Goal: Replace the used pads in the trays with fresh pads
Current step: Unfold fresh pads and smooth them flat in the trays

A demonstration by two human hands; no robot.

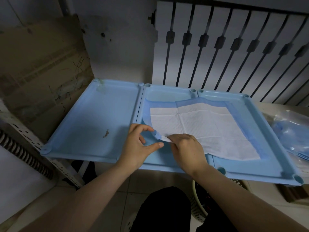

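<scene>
Three light-blue trays stand side by side: the left tray is bare with a small brown stain. A white pad with a blue border lies partly unfolded across the middle tray and the right tray. My right hand pinches the pad's folded near-left corner at its white layer. My left hand sits just left of that corner, forefinger touching the blue edge, thumb spread apart below it.
A clear plastic bag of blue folded pads lies right of the trays. A white slatted gate stands behind, worn cardboard at the left. A perforated basket sits on the floor below the trays' front edge.
</scene>
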